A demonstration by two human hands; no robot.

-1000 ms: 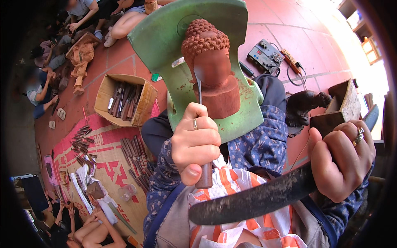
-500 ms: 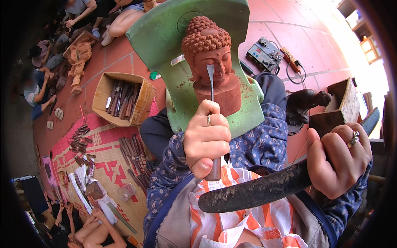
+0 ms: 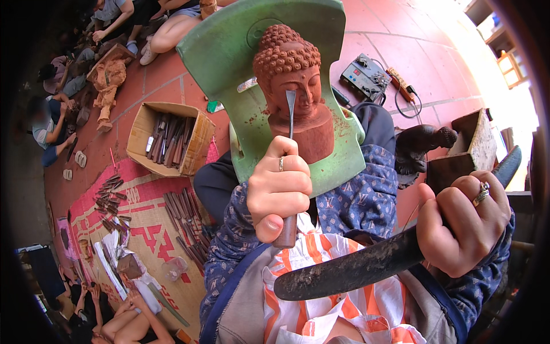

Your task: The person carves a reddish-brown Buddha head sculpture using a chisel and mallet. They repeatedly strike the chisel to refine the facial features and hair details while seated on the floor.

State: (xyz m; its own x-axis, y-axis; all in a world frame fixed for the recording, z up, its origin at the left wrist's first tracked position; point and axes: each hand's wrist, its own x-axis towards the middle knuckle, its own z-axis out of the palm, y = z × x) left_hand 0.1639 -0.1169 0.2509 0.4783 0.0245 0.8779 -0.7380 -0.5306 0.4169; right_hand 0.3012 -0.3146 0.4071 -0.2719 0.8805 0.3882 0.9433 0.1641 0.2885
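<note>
Open tan cardboard box (image 3: 166, 140), floor left

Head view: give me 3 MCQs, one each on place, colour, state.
1. Where does the cardboard box of tools stand?
A. on the red floor, left of the green seat
B. on the person's lap
C. on top of the carved head

2. What colour is the plastic seat behind the carved head?
A. blue
B. green
C. white

3. What is the left hand doing?
A. lying open on the floor
B. gripping the chisel, its blade on the carved face
C. holding a cup

Answers:
1 A: the box sits on the tiles left of the seat.
2 B: the seat is plainly green.
3 B: the fingers wrap the chisel's handle; the right hand grips a dark mallet.
</note>
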